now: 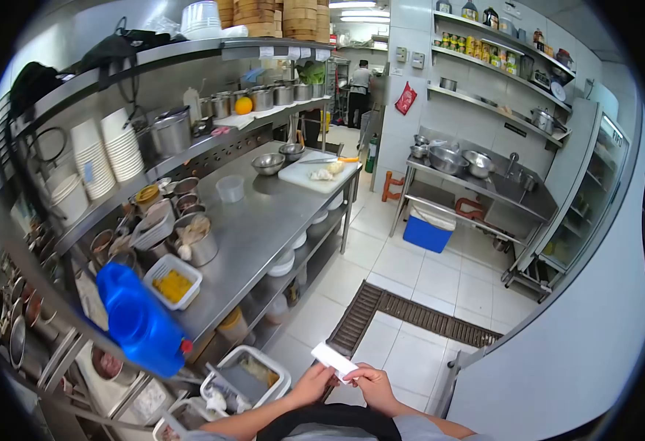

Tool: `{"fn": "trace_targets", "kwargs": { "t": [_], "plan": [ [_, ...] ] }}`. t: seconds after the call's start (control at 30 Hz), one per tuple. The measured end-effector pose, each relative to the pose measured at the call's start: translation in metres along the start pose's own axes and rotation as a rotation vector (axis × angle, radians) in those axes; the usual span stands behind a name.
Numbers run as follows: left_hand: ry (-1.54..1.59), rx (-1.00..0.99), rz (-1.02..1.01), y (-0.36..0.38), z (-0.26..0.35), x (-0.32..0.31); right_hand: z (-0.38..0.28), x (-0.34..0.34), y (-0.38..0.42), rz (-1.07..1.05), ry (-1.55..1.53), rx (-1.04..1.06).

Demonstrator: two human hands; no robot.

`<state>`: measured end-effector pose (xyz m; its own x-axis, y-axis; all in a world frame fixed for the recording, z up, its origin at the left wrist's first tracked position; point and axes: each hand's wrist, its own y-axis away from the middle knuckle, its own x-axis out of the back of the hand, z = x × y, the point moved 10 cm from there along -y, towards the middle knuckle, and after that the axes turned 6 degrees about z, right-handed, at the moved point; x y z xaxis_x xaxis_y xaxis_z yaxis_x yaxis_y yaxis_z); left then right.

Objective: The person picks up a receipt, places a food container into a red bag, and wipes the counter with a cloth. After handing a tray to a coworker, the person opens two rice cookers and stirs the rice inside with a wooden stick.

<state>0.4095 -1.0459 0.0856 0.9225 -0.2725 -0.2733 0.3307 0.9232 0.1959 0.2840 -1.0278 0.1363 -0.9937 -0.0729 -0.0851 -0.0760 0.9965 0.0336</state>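
A small white folded sheet (334, 359), like paper or tissue, is held low in front of my body. My left hand (316, 383) pinches its lower left side. The fingers of my right hand (372, 384) close on its right end. Both hands are near each other over the tiled floor, and the sheet's far end sticks out past the fingers. Just left of my hands, at floor level, stands a white bin (284, 365) with a grey lid or tray in it.
To the left runs a steel worktable (252, 213) with a cutting board (300, 175), a yellow-filled tub (191, 294) and a blue jug (137, 312). Floor drain grating (433, 317) lies ahead. A glass-door fridge (583, 198) stands right. Another person (360, 88) is far back.
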Motion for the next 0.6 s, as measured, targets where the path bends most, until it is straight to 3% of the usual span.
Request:
{"fn": "trace_targets", "kwargs": {
  "t": [0.07,0.13,0.17,0.2,0.23,0.27,0.3,0.33,0.37,0.43,0.5,0.57,0.6],
  "plan": [
    [-0.059,-0.061,-0.034,-0.063,0.048,0.001,-0.032,0.012,-0.042,-0.011,0.048,0.096],
    [-0.332,-0.172,-0.023,-0.120,0.119,0.002,-0.038,0.044,-0.082,0.038,0.031,0.156],
    [-0.338,-0.316,0.015,-0.146,0.166,0.005,-0.031,0.060,-0.100,0.034,0.024,0.167],
    [-0.615,-0.279,0.080,-0.191,0.182,0.034,-0.013,0.088,-0.116,0.124,0.018,0.127],
    [-0.499,-0.319,0.190,-0.214,0.230,0.046,0.008,0.117,-0.132,0.210,0.014,0.085],
    [-0.672,-0.494,0.279,-0.232,0.295,0.051,0.045,0.152,-0.147,0.301,0.015,-0.033],
    [-0.669,-0.608,0.343,-0.269,0.334,0.076,0.084,0.188,-0.161,0.386,0.018,-0.154],
    [-0.550,-0.892,0.407,-0.298,0.382,0.098,0.107,0.217,-0.176,0.439,0.051,-0.198],
    [-0.691,-0.989,0.578,-0.301,0.440,0.104,0.125,0.246,-0.194,0.490,0.087,-0.241],
    [-0.713,-1.140,0.754,-0.338,0.528,0.147,0.141,0.286,-0.232,0.354,0.297,-0.321],
    [-0.747,-1.325,0.888,-0.355,0.613,0.171,0.138,0.319,-0.307,0.370,0.244,-0.252],
    [-0.839,-1.372,1.080,-0.367,0.682,0.189,0.134,0.353,-0.398,0.432,0.283,-0.174],
    [-0.918,-1.348,1.169,-0.374,0.713,0.197,0.096,0.340,-0.443,0.329,0.151,-0.044]
  ]
}}
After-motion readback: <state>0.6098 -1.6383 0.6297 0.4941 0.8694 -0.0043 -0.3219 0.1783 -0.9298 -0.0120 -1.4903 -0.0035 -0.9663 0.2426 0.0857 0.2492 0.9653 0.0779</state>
